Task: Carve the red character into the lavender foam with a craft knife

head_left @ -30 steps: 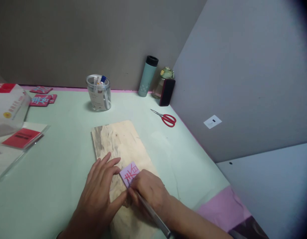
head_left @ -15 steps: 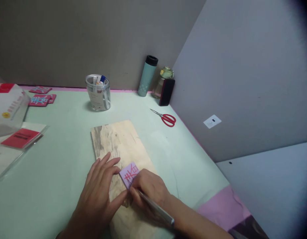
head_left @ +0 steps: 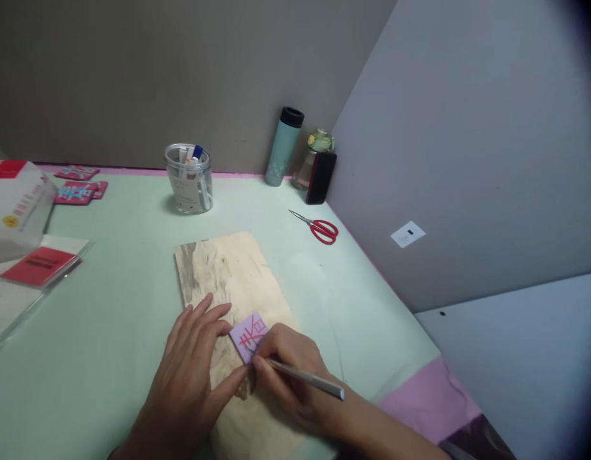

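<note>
A small square purple rubber block (head_left: 248, 333) with a red drawn character lies on a wooden board (head_left: 250, 275). My left hand (head_left: 192, 377) steadies it, with the index fingertip at its left corner and the thumb at its near corner. The other left fingers rest on the board. My right hand (head_left: 295, 370) holds a slim metal craft knife (head_left: 314, 381) like a pen, at the block's near right side. Its tip and that part of the block are hidden by my right fingers.
Red-handled scissors (head_left: 321, 229) lie beyond the board, on the right. A clear tub of pens (head_left: 190, 182), a teal tumbler (head_left: 282, 147), a green-lidded bottle (head_left: 307, 163) and a phone (head_left: 321, 179) stand farther back. Left are a white bag (head_left: 17, 217) and several pink carved blocks (head_left: 77, 191).
The craft knife's rear end has swung up and to the right, and my right hand has turned slightly. My left hand and the purple rubber block stay in place.
</note>
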`<control>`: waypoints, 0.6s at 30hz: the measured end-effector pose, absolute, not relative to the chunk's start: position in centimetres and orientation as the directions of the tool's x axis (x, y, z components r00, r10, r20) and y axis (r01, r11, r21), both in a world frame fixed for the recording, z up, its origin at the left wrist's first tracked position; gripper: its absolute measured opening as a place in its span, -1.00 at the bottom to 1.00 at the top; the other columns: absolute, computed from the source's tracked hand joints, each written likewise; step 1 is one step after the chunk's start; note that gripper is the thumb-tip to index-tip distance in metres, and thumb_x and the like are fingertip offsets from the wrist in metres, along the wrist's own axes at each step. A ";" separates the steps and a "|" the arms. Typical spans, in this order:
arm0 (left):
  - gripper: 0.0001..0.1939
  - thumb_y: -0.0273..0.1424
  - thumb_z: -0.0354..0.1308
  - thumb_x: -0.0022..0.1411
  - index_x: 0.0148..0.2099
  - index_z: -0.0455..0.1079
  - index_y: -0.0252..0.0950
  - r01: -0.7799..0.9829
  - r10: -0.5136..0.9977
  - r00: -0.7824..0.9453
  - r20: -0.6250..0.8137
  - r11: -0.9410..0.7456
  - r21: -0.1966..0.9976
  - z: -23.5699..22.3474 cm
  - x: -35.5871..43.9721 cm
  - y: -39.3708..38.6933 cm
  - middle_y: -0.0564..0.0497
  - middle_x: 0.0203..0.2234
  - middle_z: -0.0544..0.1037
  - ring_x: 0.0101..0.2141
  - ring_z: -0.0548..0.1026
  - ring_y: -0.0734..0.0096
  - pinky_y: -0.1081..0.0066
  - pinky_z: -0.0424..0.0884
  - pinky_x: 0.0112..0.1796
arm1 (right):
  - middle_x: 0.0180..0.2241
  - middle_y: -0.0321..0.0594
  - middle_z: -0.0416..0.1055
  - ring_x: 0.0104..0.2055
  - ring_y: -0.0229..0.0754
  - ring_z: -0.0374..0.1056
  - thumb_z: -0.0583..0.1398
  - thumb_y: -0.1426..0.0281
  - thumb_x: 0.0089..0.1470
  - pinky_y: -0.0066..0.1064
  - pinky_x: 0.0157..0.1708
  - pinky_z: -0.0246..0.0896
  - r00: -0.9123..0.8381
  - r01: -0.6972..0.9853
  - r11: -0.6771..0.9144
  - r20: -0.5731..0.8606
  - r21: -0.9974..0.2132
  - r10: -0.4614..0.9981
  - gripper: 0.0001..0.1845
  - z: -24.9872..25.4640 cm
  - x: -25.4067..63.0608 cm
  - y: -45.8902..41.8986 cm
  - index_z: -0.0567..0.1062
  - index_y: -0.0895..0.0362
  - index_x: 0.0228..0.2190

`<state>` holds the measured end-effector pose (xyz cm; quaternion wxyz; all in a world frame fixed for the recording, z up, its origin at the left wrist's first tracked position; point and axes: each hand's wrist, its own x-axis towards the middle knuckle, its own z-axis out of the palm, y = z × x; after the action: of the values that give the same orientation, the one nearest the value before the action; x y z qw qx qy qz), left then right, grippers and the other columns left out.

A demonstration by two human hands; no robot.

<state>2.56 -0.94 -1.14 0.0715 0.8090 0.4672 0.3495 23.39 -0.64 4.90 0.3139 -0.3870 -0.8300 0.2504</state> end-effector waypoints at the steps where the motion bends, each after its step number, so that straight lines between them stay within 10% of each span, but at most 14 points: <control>1: -0.67 -0.25 0.17 0.39 0.09 0.22 -0.25 0.708 0.808 0.316 0.497 -0.550 0.443 -1.1 2.6 -0.9 -0.28 0.17 0.45 0.34 0.23 -0.13 -0.22 0.14 0.29 | -0.42 -0.26 0.40 -0.44 -0.26 0.28 0.06 0.45 0.39 -0.43 -0.43 0.19 -0.500 0.485 0.572 0.327 -0.661 0.802 -0.80 5.0 23.4 -0.6 0.38 0.11 -0.32; 18: -0.70 -0.24 0.15 0.42 0.07 0.23 -0.27 0.709 0.793 0.311 0.524 -0.561 0.428 -1.1 2.6 -0.9 -0.31 0.15 0.46 0.31 0.27 -0.15 -0.26 0.19 0.25 | -0.41 -0.22 0.44 -0.44 -0.24 0.31 0.05 0.46 0.40 -0.41 -0.44 0.20 -0.509 0.509 0.627 0.382 -0.589 0.772 -0.80 3.9 23.2 -0.6 0.38 0.12 -0.32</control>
<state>2.63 -0.92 -1.08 0.0586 0.8075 0.4648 0.3584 23.23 -0.61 3.95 0.3188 -0.3795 -0.8438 0.2058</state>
